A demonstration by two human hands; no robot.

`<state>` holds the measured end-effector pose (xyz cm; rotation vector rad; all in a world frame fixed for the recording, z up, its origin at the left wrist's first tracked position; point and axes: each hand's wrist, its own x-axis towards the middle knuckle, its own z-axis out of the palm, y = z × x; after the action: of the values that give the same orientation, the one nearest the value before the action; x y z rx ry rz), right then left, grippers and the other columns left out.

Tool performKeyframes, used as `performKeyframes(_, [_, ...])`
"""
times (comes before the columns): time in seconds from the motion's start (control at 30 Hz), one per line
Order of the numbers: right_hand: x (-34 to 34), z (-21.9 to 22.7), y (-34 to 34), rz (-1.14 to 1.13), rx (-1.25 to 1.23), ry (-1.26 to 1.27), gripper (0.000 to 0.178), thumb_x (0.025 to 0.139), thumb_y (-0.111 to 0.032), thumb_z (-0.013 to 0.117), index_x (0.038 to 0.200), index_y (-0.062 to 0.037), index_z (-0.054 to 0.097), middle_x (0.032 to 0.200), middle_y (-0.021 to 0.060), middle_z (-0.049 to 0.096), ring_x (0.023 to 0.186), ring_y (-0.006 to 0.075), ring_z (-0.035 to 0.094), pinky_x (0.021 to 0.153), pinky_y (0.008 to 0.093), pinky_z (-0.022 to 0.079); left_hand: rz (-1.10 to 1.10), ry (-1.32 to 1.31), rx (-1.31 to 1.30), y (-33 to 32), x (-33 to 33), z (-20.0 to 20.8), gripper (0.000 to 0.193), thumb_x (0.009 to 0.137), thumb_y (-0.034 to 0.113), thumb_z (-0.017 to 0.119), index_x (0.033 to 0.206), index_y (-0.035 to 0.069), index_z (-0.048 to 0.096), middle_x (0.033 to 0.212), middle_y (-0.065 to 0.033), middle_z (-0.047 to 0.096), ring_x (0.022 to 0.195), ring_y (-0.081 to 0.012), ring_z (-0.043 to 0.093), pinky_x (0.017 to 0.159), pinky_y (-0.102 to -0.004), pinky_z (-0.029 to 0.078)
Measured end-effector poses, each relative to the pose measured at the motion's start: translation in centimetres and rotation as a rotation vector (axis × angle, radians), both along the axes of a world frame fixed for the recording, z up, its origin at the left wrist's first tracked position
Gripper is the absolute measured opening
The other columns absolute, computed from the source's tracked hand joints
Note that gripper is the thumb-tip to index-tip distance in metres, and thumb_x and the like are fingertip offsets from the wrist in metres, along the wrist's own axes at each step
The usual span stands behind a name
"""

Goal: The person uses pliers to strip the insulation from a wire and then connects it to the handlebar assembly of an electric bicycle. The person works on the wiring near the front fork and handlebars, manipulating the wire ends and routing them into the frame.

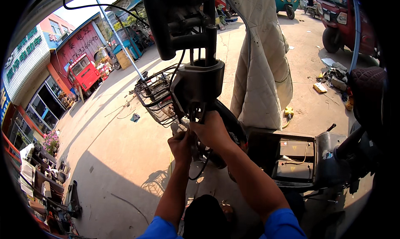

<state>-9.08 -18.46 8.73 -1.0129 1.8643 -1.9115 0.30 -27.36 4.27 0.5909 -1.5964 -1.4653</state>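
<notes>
An electric scooter's front end stands in front of me, with a black plastic housing (199, 82) around its steering column. Black cables (194, 112) hang out beneath that housing. My right hand (211, 130) is closed on them just under it. Lower and to the left, my left hand (180, 146) is also closed, apparently around the same bundle; its fingertips are partly hidden. A loose black cable (203, 169) loops down below both hands. The scooter's dark front fender (228, 121) is right behind my right hand.
A black wire basket (156, 91) is beyond the housing. A quilted cover (262, 80) hangs at its right. Batteries (296, 149) sit in the open scooter floor. Scrap parts (48, 189) lie at left; a red three-wheeler (339, 22) stands far right.
</notes>
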Motion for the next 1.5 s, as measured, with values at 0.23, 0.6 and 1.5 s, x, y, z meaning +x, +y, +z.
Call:
performKeyframes(0.23, [-0.6, -1.5, -2.4, -0.088, 0.025, -0.038, 0.019, 0.085, -0.012, 0.063, 0.073, 0.0028, 0.064, 0.061, 0.0052, 0.060, 0.055, 0.0113, 0.056, 0.052, 0.0309, 0.043, -0.023, -0.042, -0.015, -1.3, -0.2, -1.0, 0.034, 0.089, 0.023, 0.072, 0.079, -0.008, 0.070, 0.067, -0.0030, 0.065, 0.060, -0.0068, 0.054, 0.054, -0.0241, 0.039])
performKeyframes(0.6, [0.5, 0.0, -1.1, -0.190, 0.131, 0.118, 0.030, 0.084, -0.024, 0.065, 0.080, 0.0059, 0.068, 0.067, 0.0232, 0.065, 0.068, 0.0347, 0.070, 0.064, 0.0426, 0.052, -0.031, -0.139, -0.191, -1.9, 0.7, -0.3, 0.028, 0.089, 0.019, 0.071, 0.085, -0.009, 0.071, 0.069, -0.0044, 0.066, 0.060, -0.0068, 0.056, 0.055, -0.0234, 0.043])
performKeyframes(1.5, [-1.8, 1.5, 3.9, 0.009, 0.097, 0.216, 0.035, 0.079, -0.025, 0.070, 0.077, 0.0093, 0.068, 0.072, 0.0249, 0.067, 0.074, 0.0359, 0.070, 0.071, 0.0407, 0.055, -0.016, -0.033, -0.151, -3.7, -0.9, -3.1, 0.023, 0.095, 0.013, 0.062, 0.081, -0.005, 0.064, 0.071, -0.0021, 0.060, 0.063, -0.0078, 0.049, 0.055, -0.0251, 0.038])
